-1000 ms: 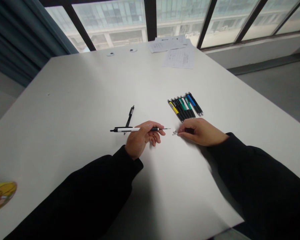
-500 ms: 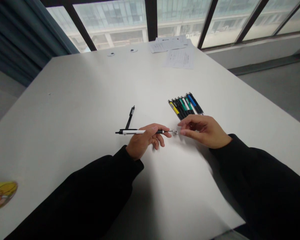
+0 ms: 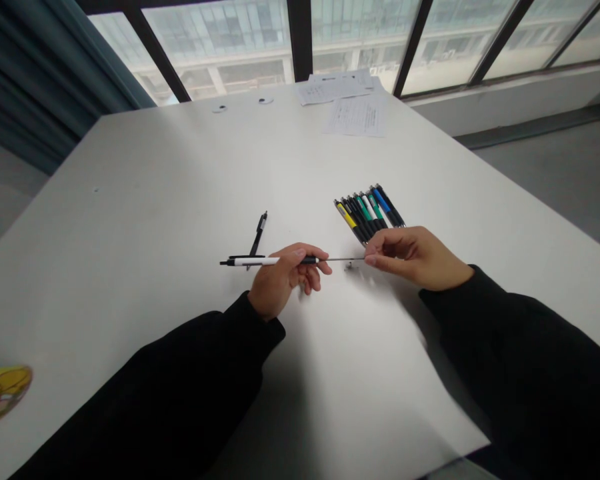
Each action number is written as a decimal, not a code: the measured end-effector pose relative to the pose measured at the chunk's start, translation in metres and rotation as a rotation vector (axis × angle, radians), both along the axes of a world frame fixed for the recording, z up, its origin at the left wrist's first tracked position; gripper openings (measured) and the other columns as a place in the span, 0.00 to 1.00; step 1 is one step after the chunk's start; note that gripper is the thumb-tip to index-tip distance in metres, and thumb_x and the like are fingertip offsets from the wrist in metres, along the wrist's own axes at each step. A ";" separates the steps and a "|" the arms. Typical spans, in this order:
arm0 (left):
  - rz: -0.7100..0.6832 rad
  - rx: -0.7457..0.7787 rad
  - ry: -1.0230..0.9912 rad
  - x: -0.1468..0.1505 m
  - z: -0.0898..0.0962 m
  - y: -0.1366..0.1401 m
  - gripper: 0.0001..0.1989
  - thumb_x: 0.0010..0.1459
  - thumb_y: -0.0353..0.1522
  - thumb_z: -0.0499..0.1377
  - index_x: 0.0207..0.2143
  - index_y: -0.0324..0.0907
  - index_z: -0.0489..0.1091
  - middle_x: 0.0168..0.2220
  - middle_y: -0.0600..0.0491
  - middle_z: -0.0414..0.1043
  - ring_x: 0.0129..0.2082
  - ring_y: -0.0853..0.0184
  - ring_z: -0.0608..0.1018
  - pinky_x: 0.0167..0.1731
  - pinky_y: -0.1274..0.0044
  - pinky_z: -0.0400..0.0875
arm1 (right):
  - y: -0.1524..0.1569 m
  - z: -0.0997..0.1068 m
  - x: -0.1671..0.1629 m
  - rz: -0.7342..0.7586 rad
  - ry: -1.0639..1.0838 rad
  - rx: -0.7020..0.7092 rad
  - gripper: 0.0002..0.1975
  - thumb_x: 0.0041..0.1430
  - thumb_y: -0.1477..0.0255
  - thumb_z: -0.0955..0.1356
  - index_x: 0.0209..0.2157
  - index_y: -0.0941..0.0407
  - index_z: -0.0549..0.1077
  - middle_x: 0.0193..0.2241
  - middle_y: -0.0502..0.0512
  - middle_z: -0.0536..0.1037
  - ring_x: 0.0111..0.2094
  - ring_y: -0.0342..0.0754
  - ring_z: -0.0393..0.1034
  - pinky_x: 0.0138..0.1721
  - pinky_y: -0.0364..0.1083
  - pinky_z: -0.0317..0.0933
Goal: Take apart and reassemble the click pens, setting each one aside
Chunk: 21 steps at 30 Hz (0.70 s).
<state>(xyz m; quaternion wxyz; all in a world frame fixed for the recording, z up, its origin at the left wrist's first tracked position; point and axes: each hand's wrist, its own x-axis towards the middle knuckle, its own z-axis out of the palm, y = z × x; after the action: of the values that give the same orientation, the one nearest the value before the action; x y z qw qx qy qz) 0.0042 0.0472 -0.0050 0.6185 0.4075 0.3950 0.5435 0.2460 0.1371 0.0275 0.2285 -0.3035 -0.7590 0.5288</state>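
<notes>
Between thumb and fingers, my left hand (image 3: 287,277) grips a white and black pen (image 3: 250,261), held level with its open end toward the right. A thin pen refill (image 3: 344,259) sticks out of that end. My right hand (image 3: 413,257) pinches the refill's far tip between thumb and forefinger. Under the refill, small metallic pen parts (image 3: 351,266) lie on the white table (image 3: 180,187); their exact shape is too small to tell. A black pen (image 3: 259,233) lies just beyond the white pen's rear end, partly hidden by it.
Past my right hand lies a row of several pens (image 3: 369,213) in yellow, black, green, white and blue. Printed papers (image 3: 357,113) rest at the far edge by the windows. A yellow patterned item (image 3: 5,393) shows at the left edge.
My right hand has closed on the refill's tip. A longer stretch of refill now shows outside the barrel, and my left hand with the pen has shifted slightly left.
</notes>
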 end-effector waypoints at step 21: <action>0.166 0.034 -0.109 -0.004 0.005 0.003 0.11 0.59 0.39 0.57 0.38 0.40 0.67 0.32 0.48 0.80 0.17 0.71 0.73 0.15 0.81 0.61 | 0.023 -0.009 0.015 0.236 -0.414 0.421 0.06 0.57 0.69 0.69 0.32 0.56 0.78 0.29 0.53 0.80 0.29 0.48 0.71 0.34 0.46 0.60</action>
<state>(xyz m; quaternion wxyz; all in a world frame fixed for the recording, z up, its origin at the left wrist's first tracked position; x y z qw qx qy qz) 0.0004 0.0498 0.0001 0.5847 0.3535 0.3838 0.6212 0.2614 0.1604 0.0180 0.0643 -0.2607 -0.9120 0.3101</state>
